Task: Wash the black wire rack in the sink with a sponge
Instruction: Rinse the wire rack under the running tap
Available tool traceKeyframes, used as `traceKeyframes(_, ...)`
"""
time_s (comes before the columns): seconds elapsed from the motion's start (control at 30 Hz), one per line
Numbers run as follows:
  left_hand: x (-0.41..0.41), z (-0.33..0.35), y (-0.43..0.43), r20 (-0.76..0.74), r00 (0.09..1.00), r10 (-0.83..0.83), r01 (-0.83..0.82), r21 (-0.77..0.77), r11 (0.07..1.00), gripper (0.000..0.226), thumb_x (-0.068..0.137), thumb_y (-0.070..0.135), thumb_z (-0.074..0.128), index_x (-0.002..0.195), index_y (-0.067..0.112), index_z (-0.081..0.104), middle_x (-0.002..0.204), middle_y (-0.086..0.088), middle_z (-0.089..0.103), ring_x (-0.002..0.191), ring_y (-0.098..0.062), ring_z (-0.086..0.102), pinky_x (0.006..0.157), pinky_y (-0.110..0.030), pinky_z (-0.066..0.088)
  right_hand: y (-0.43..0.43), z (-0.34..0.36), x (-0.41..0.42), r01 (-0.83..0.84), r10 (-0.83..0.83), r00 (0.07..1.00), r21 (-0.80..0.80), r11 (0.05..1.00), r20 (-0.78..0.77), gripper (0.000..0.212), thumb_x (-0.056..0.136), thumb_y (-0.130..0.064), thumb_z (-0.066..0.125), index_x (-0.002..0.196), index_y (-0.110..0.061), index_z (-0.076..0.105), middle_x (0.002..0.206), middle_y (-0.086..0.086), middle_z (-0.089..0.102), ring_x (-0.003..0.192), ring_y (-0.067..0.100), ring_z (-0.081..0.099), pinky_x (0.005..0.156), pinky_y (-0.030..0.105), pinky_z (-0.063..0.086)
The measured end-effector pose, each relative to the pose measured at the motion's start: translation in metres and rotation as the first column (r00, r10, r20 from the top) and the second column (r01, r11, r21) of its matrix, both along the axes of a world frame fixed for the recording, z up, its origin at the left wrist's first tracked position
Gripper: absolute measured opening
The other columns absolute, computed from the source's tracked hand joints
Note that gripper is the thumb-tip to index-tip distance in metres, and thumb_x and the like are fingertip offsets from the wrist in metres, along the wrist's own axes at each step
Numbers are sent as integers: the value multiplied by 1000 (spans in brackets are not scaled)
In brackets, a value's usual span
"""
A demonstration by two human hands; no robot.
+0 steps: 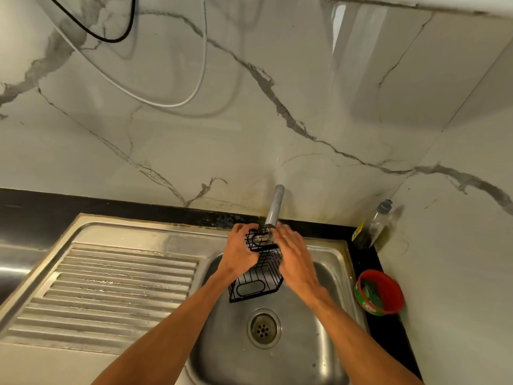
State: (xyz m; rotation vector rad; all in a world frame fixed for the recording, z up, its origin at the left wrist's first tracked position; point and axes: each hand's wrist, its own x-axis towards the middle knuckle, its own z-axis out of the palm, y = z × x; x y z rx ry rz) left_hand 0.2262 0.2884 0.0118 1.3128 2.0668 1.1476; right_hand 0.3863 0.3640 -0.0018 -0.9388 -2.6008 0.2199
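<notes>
Over the steel sink [305, 343], a black wire rack [258, 284] held beneath the tap [273, 207].
Long axis points at the tap; left hand [240, 251] grips the far end, right hand [294, 251], fingers straight, empty, just beside it.

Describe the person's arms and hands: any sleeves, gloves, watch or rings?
The left forearm and right forearm are bare to the picture's bottom edge; no sleeve is in view. The left hand and right hand wear no gloves. No watch or band shows on either wrist. No rings show, though the right hand is blurred.
</notes>
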Motion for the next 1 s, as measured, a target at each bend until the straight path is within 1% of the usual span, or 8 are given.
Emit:
traceKeyframes(0.07, -3, -2, 1, 13, 1000, 17, -17, -4, 1000, 68, 73, -2, 76, 137, 14, 57, 125, -2, 51, 113, -14, 51, 100, -23, 42, -3, 0, -1, 63, -63, 998, -7, 998, 3, 92, 80, 10, 56, 154, -20, 10, 161, 1, 4, 151, 18, 2, 124, 43, 10)
traceKeyframes(0.2, -4, -5, 1, 22, 999, 45, -45, 11, 999, 64, 76, 0, 73, 137, 12, 58, 128, -5, 53, 117, -19, 55, 101, -25, 43, -23, 2, -14, -264, 261, 964, 106, 959, 49, 84, 82, 6, 50, 154, -18, 13, 163, 2, 13, 151, 15, 4, 123, 41, 3)
traceKeyframes(0.27, -4, -7, -2, 51, 997, 57, -56, -11, 998, 67, 76, 0, 76, 139, 16, 56, 131, -3, 52, 120, -17, 52, 99, -18, 40, -9, 7, -12, -143, 147, 988, 59, 988, -56, 72, 89, 4, 50, 152, -21, 27, 160, -2, 23, 150, 13, 16, 124, 39, 10)
traceKeyframes(0.37, -8, -11, -9, 124, 984, 125, -124, -11, 992, 65, 80, 0, 79, 137, 21, 58, 133, 2, 50, 119, -10, 48, 83, 1, 38, 3, 8, -2, 80, -221, 917, -389, 918, -333, 62, 93, 3, 49, 146, -28, 42, 155, -10, 36, 143, 5, 28, 116, 25, 26)
traceKeyframes(0.5, -10, -17, -21, 217, 963, 160, -178, 64, 982, 62, 80, -1, 79, 133, 26, 59, 133, 2, 53, 110, -2, 54, 84, 1, 44, -8, 4, -2, -138, -375, 805, -760, 635, -460, 55, 96, -3, 49, 144, -30, 45, 144, -12, 50, 132, 4, 45, 113, 32, 36)
traceKeyframes(0.7, -16, -33, -48, 312, 944, 110, -124, 27, 992, 69, 81, 2, 79, 135, 34, 51, 137, 0, 48, 127, -17, 53, 106, -42, 52, -2, 6, -20, 70, -350, 890, -670, 739, -293, 42, 99, -7, 51, 136, -25, 56, 135, 3, 59, 121, 11, 55, 103, 34, 48)
traceKeyframes(0.83, -24, -23, -40, -83, 996, 20, -41, -255, 966, 92, 73, 29, 84, 152, 28, 37, 149, -5, 41, 139, -27, 34, 117, -57, 34, -19, 6, -26, 147, -341, 892, -523, 839, -296, 47, 93, 4, 54, 134, -19, 58, 125, 1, 67, 111, 2, 59, 94, 17, 47)
traceKeyframes(1.0, -7, -2, -12, -44, 998, -49, 37, -241, 970, 93, 79, 22, 75, 157, 14, 27, 152, -13, 44, 138, -30, 45, 116, -44, 39, -29, 8, -37, 82, -223, 924, -410, 908, -310, 53, 90, 10, 50, 133, -20, 59, 122, 1, 69, 110, 7, 65, 99, 27, 51)
